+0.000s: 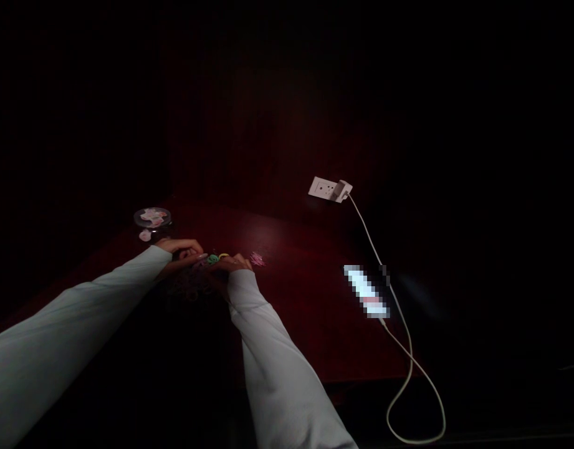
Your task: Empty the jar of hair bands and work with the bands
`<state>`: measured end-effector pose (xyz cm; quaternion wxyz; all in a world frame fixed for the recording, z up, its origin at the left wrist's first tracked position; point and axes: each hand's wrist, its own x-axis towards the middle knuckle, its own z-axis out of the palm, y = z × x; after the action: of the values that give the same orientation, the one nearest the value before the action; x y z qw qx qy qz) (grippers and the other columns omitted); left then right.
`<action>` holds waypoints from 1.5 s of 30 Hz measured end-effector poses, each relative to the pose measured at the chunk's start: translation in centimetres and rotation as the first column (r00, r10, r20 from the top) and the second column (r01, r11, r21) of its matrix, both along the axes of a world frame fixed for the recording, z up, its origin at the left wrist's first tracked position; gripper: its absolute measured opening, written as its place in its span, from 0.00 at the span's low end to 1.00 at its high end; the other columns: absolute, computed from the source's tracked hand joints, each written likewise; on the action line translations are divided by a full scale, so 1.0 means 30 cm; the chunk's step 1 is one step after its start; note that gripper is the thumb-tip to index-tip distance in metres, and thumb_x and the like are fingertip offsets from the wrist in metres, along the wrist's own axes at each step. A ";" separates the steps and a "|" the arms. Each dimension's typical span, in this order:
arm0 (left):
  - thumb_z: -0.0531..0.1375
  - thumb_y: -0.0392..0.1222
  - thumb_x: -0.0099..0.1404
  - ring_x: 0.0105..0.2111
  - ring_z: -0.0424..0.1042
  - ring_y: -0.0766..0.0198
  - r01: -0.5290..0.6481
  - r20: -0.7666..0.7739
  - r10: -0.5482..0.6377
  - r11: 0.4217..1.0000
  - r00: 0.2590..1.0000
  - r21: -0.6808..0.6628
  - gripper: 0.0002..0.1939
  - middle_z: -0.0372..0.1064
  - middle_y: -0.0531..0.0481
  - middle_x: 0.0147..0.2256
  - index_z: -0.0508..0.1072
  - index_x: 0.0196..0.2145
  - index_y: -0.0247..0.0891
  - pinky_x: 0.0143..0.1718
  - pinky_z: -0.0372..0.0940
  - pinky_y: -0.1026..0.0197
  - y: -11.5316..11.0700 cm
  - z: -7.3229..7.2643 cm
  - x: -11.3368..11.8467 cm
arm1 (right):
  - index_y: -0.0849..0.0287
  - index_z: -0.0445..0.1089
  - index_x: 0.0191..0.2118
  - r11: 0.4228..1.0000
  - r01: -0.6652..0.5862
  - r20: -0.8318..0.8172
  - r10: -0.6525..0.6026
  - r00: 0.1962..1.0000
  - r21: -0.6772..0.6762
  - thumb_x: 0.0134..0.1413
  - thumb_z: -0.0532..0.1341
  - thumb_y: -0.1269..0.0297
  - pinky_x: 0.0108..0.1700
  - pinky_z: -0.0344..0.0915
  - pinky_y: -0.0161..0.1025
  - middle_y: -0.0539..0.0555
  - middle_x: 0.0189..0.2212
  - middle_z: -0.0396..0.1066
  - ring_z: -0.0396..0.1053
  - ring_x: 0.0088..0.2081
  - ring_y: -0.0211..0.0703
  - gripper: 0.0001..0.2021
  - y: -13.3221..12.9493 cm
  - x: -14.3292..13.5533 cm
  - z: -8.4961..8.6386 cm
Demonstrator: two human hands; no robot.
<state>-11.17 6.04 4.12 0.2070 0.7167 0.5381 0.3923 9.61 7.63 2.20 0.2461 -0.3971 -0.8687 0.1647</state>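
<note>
In the dim light, my left hand (186,251) is over the left part of the table with its fingers curled, and what it holds, if anything, is too dark to make out. My right hand (234,263) faces it with bent fingers; its fingertips are mostly hidden. Between the two hands show a bunch of small green bands (213,259) and a yellow band (224,255), the latter close to the right fingers. Just right of the right hand is a little heap of pink bands (257,259). A dim pile of purplish loops (191,284) lies below the hands.
Behind my left hand stands a round clear container (153,217) with a patterned top. On the right of the dark red table (300,337) lies a lit phone (366,292). Its white cable (411,340) loops past the table edge and up to a charger (341,190) in a wall socket (323,187).
</note>
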 end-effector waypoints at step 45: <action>0.57 0.56 0.60 0.26 0.61 0.66 0.003 -0.062 -0.004 1.000 0.998 -0.021 0.20 0.71 0.52 0.26 0.78 0.31 0.37 0.31 0.54 0.66 0.024 -0.040 -0.041 | 0.45 0.79 0.45 0.998 -0.052 -0.006 0.052 0.999 0.046 0.60 0.66 0.60 0.52 0.60 0.40 0.47 0.46 0.77 0.65 0.49 0.44 0.09 0.014 -0.006 -0.007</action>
<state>-12.41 6.76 2.93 0.1983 0.7274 0.5472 0.3636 9.43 8.06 1.98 0.2541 -0.3681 -0.8813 0.1524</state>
